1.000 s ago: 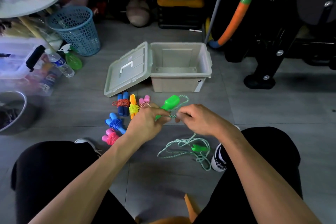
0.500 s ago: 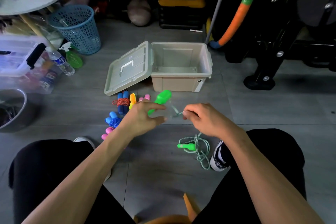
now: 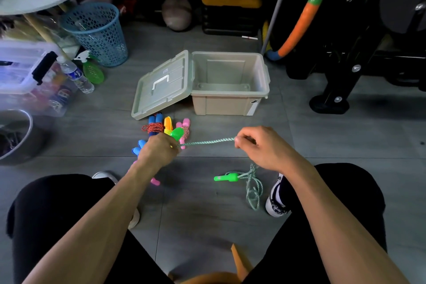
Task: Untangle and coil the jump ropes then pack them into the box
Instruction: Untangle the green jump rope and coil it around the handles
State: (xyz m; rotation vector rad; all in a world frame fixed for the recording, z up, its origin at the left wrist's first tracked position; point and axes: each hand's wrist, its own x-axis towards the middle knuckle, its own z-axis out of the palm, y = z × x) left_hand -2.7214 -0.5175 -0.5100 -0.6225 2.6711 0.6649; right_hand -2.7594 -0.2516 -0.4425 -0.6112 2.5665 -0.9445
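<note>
A green handle (image 3: pixel 177 133) is gripped in the left hand (image 3: pixel 158 148) at frame centre, and the green rope (image 3: pixel 207 142) is pulled taut across to the right hand (image 3: pixel 258 147), where it is pinched between curled fingers. Lower right, the slack is piled on the floor by the second handle (image 3: pixel 224 178), beside a shoe (image 3: pixel 275 200). The coiled ropes (image 3: pixel 161 127) are partly blocked by the left hand. Above them, the box (image 3: pixel 230 104) is seen open, its lid (image 3: pixel 161 87) propped against its left side. A blue basket (image 3: pixel 96 32) is seen upper left.
</note>
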